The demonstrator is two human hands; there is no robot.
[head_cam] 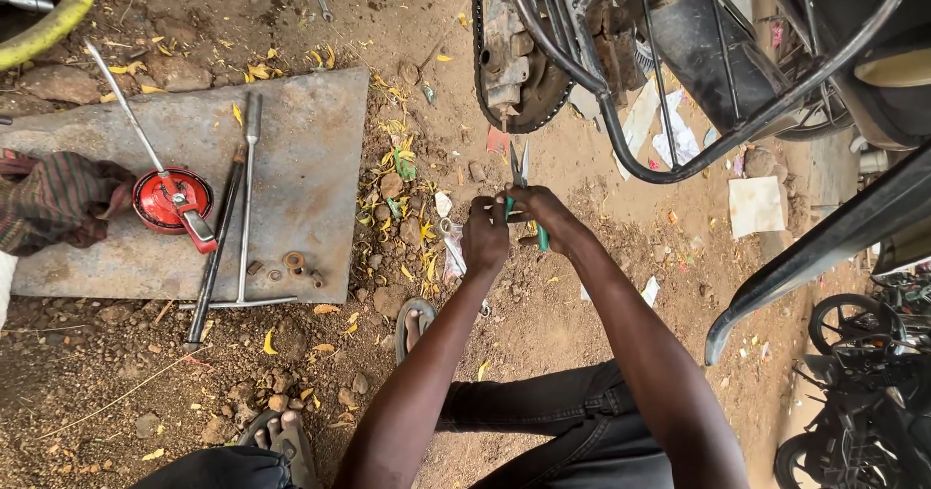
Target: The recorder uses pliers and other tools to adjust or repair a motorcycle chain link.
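1. Your left hand (485, 237) is closed in a loose fist just beside the pliers; what the fingers pinch is too small to make out.
2. Your right hand (543, 216) is wrapped around the green-handled pliers (521, 184), which point up toward the motorcycle's rear sprocket (509, 53) (nose slightly parted, touching nothing that shows).
3. Both hands meet over bare dirt ground (582, 353), just below the sprocket and to the right of the grey metal plate (291, 121).
4. On the plate, near its left edge, sits a red oil can (173, 198) with a long thin spout running toward the upper left corner.
5. Two long metal rods (233, 218) lie across the plate's middle, ends overhanging its lower edge; a few small nuts (294, 261) rest near the lower right corner.
6. A striped rag (53, 203) hangs over the plate's left edge.
7. Your sandalled foot (414, 324) is planted on the ground below your left hand.
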